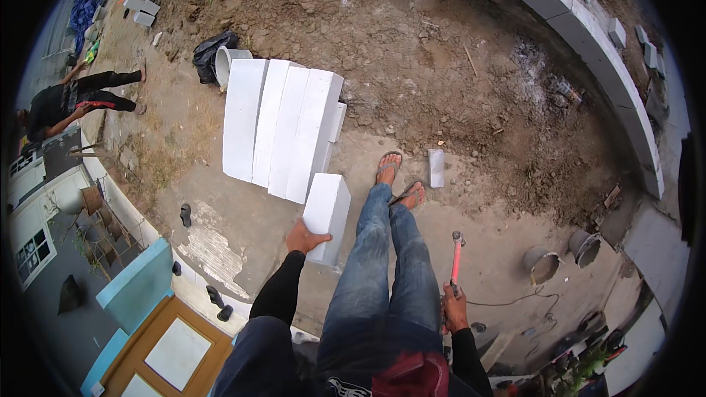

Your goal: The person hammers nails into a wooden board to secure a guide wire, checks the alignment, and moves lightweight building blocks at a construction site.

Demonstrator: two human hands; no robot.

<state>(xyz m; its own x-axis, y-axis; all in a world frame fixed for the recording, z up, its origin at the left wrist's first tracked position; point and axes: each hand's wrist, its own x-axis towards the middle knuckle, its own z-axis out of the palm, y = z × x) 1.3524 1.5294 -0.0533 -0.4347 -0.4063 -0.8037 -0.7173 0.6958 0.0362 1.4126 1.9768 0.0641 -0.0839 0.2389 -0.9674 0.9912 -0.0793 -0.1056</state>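
My left hand (305, 237) grips the near end of a short white block (326, 209), thumb across its top and the other fingers mostly hidden. A row of longer white blocks (279, 129) stands side by side just beyond that block. In my right hand (454, 307), to the right of my legs, is a hammer (455, 263) with a red handle, its head pointing away from me. My fingers are closed round the lower part of the handle.
A small block piece (436, 168) lies by my sandalled feet. Two buckets (542, 265) and a cable (515, 303) are at the right. A low block wall (588, 33) curves along the dug soil. Another person (84, 99) is at the far left, near a black bag (212, 55).
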